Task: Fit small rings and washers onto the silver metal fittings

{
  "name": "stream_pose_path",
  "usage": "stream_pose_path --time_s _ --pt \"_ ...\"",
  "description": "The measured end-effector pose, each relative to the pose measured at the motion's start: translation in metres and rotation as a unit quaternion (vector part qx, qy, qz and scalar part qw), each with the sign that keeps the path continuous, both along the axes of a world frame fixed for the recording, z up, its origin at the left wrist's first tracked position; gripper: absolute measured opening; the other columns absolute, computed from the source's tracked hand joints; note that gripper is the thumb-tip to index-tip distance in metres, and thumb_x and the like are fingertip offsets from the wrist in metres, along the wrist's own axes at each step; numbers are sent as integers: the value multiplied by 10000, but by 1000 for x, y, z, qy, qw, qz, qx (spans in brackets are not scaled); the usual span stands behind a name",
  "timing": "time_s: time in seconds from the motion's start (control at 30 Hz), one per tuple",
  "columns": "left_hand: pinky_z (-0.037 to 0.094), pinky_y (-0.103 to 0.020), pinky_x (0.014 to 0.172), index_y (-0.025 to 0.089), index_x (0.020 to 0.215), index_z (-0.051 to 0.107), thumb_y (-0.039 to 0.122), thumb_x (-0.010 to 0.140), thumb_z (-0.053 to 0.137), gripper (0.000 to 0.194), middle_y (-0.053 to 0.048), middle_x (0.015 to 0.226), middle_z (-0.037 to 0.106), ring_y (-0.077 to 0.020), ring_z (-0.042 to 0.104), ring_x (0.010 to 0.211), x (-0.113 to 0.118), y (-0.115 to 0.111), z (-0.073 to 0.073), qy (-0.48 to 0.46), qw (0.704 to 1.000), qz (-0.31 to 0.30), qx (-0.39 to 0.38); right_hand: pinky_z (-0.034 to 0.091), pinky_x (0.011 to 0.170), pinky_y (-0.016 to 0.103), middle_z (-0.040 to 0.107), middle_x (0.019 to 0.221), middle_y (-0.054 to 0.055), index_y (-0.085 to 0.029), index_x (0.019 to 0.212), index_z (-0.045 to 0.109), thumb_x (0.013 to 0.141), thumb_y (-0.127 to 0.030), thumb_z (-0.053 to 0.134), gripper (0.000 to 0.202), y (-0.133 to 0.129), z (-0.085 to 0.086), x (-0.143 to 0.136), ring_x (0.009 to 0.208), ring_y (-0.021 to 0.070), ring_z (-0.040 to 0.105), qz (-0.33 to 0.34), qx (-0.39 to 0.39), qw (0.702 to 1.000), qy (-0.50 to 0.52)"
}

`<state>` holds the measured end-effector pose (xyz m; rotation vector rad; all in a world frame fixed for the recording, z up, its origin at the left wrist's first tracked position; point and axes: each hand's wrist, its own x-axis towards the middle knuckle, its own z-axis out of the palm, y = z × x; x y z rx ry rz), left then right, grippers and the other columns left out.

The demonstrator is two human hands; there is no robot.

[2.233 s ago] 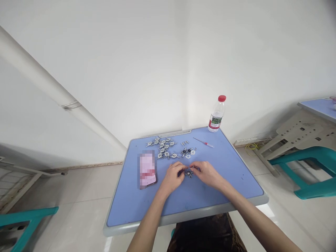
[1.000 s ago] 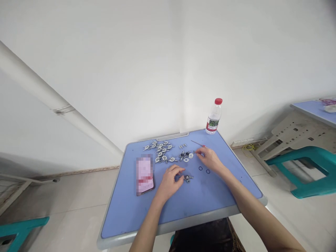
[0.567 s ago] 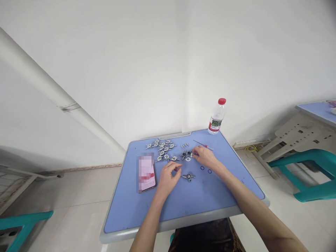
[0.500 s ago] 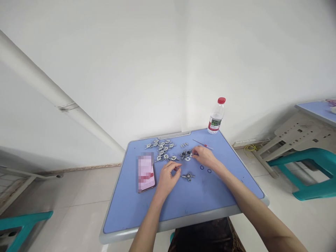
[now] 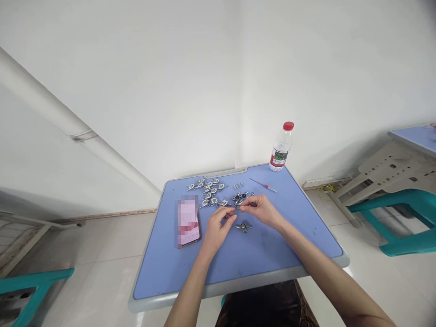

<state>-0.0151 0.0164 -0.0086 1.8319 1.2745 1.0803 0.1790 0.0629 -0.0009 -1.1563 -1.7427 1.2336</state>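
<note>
My right hand (image 5: 261, 211) pinches what looks like a small flat metal plate (image 5: 238, 207) between thumb and fingertips; the fingers partly cover it. Close on its left, my left hand (image 5: 218, 225) rests over the table with fingers curved and the thumb apart, nothing visible in it. Just beyond the fingertips lie metal parts with black round centres (image 5: 240, 196). A single winged metal part with a ring at its middle (image 5: 243, 227) lies nearer to me, below the right hand's fingers. Several similar metal parts (image 5: 208, 196) form a cluster behind my left hand.
On the blue table (image 5: 272, 254) a phone (image 5: 189, 222) lies at the left. Small metal pins (image 5: 238, 185) and a thin red-handled screwdriver (image 5: 264, 185) lie toward the back. A red-capped water bottle (image 5: 281, 147) stands at the back right corner, near the wall.
My right hand has moved left, toward the left hand's fingertips, and now covers the spot where the two black rings lay. My left hand has barely moved.
</note>
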Motion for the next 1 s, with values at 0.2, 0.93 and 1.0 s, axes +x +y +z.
stream_pose_path --time_s 0.2,0.93,1.0 --pt "481 -279 729 188 949 699 323 904 564 196 -39 853 663 -160 609 764 0 2 -2 -70 997 14 -19 403 597 232 686 684 -10 -195 757 737 819 -256 604 160 -18 2 -20 621 133 570 22 28 999 3" --pt "452 -274 784 220 1080 520 175 891 548 196 -6 907 633 -152 596 841 7 -9 -3 34 999 0 -18 363 578 222 623 711 -21 -192 827 671 849 -238 557 125 -13 15 4 600 108 473 72 44 992 -91" --pt "452 -278 798 228 1130 511 173 895 539 243 -3 909 627 -153 593 851 8 -10 -4 47 998 -22 -18 359 580 224 600 691 -26 -192 819 668 849 -235 551 128 -12 18 8 601 109 465 95 38 990 -100"
